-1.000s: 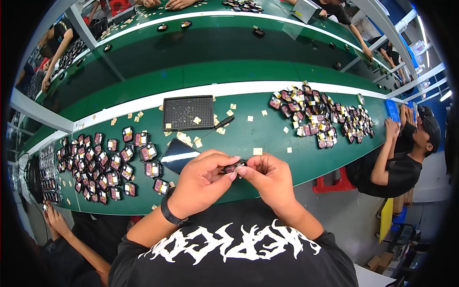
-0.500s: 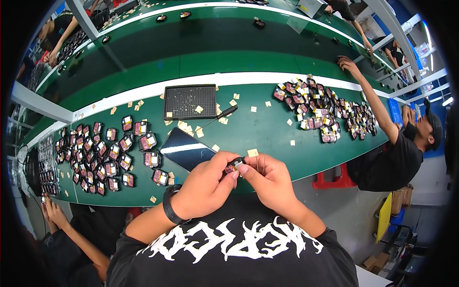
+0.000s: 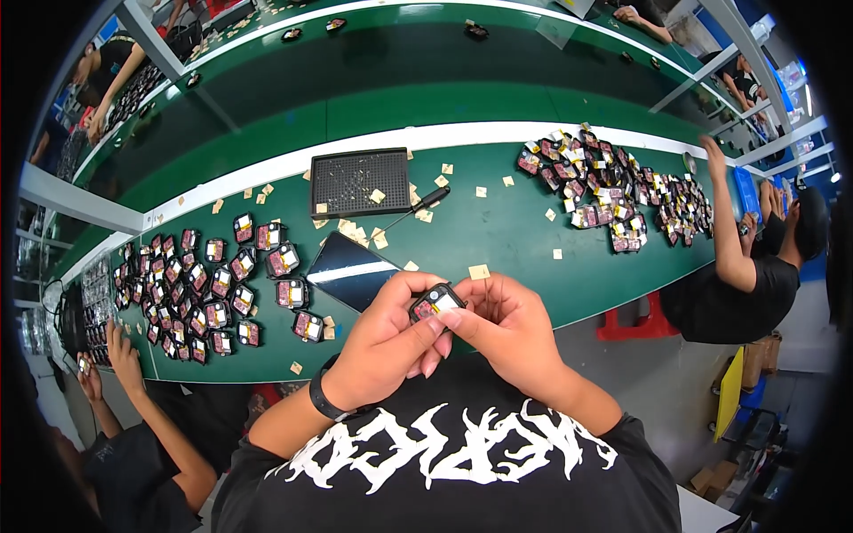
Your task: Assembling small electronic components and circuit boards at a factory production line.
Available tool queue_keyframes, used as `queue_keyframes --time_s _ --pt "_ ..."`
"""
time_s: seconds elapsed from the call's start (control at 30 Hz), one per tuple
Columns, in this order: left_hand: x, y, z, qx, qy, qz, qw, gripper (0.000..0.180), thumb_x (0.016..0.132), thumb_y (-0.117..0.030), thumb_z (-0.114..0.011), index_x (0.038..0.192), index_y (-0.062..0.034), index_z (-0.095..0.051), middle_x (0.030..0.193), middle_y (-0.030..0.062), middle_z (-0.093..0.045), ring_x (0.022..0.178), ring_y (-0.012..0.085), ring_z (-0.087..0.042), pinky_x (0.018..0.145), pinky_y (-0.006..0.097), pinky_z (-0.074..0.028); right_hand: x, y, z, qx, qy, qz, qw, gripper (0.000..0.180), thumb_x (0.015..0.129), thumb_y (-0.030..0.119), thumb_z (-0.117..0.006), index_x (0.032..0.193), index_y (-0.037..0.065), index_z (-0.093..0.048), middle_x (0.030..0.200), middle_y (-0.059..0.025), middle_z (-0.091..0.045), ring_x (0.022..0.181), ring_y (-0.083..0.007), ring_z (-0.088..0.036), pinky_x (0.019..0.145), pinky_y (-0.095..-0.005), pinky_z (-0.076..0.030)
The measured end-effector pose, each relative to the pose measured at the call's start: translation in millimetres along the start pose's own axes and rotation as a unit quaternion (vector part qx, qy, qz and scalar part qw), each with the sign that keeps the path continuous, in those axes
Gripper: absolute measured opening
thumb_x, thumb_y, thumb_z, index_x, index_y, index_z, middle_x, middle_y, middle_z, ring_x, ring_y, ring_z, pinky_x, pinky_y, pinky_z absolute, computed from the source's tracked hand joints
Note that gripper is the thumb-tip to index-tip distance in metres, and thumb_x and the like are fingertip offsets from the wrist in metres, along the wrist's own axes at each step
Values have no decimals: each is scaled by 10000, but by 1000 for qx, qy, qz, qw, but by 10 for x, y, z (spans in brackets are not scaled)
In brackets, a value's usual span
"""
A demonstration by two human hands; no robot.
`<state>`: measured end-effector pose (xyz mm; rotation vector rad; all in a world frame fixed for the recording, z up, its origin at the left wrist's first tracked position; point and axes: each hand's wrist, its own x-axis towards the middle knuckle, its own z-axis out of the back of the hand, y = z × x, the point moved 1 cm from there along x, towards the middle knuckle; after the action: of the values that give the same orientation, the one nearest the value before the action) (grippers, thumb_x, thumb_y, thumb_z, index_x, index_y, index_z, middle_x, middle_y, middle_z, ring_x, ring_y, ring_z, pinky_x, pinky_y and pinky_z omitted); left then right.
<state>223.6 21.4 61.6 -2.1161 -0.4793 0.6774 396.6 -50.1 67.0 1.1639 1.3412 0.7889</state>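
In front of my chest both hands hold one small black-cased electronic part (image 3: 426, 306) with a pink and white face turned up. My left hand (image 3: 378, 333) is closed round its left side, thumb on the near edge. My right hand (image 3: 511, 329) pinches its right side, thumb across the white patch; the other fingers curl behind, partly hidden. A cream paper square (image 3: 480, 272) shows right above the right fingers; whether they touch it I cannot tell. Left of the hands, a dark glossy flat panel (image 3: 353, 271) lies on the green table (image 3: 498, 235).
Many similar parts (image 3: 200, 293) spread over the left, with another heap (image 3: 591, 182) at the back right. A black gridded tray (image 3: 360, 184) stands behind the panel, a screwdriver (image 3: 431, 199) beside it. Paper squares are scattered about. Co-workers sit left and right (image 3: 737, 293).
The part in my hands has turned so its face shows more fully. The view has shifted slightly. The right co-worker's arm has drawn back; the left one's hand has risen.
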Motion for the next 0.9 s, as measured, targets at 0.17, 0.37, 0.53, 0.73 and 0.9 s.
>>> queue_keyframes --time_s 0.17,0.37,0.53,0.73,0.9 --pt "-45 3 -30 -4 1 -47 999 332 1056 -77 -516 1378 -22 -457 867 36 -608 626 60 -519 550 198 -423 -91 9 24 44 25 6 999 255 1023 141 -673 1178 -61 -667 947 -14 -708 799 -16 -582 712 -201 -484" --pt "-110 -15 -7 192 9 -125 973 403 1054 -97 -520 1442 -12 -452 882 45 -626 657 45 -530 576 189 -428 -171 15 61 87 78 -32 993 264 1039 163 -653 1182 -59 -667 969 3 -691 792 -13 -553 703 -200 -463" --pt "-153 -249 -23 200 50 -37 978 490 1023 -54 -458 1510 2 -437 893 48 -646 664 43 -537 615 196 -444 -210 -8 63 38 81 50 995 228 1043 157 -636 1176 -27 -661 944 13 -666 779 -11 -523 683 -208 -440" --pt "-234 -285 -7 186 72 -46 979 596 911 0 -473 1506 1 -444 866 67 -651 711 154 -624 686 310 -513 -257 69 212 -207 31 232 950 190 978 151 -695 1077 -9 -667 871 -61 -652 702 -109 -553 630 -259 -426" --pt "-240 -267 33 267 81 -131 951 571 928 -65 -490 1487 45 -466 938 70 -678 727 97 -621 680 246 -507 -272 178 253 -318 28 365 875 388 792 188 -849 629 70 -518 576 -34 -483 464 -221 -454 454 -327 -346"
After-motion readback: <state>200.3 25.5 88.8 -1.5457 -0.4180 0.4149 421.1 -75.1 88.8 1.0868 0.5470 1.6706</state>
